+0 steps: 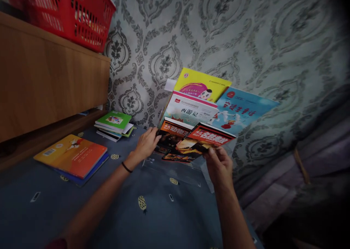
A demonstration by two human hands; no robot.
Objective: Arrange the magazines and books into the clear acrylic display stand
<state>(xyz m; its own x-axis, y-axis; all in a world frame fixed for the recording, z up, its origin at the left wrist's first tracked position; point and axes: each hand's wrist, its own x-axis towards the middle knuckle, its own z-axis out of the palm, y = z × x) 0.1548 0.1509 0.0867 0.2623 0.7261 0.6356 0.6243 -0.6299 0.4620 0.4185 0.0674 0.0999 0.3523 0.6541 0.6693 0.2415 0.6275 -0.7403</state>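
Between the left hand (147, 141) and the right hand (220, 165), books stand in a rack (208, 176) on the desk (164, 223). The front book (197, 146), held at its lower right by the right hand, overlaps the neighbouring book (173, 132) to its left. Behind both is the middle book (191, 108), with two back books (202, 83) farther behind. Left of the left hand lie a near stack (73, 154) and, beyond it, a far stack (113, 120). Farther left, a cabinet (54, 77) bears a basket (82, 19). Beyond the hands rises the wall (164, 30).
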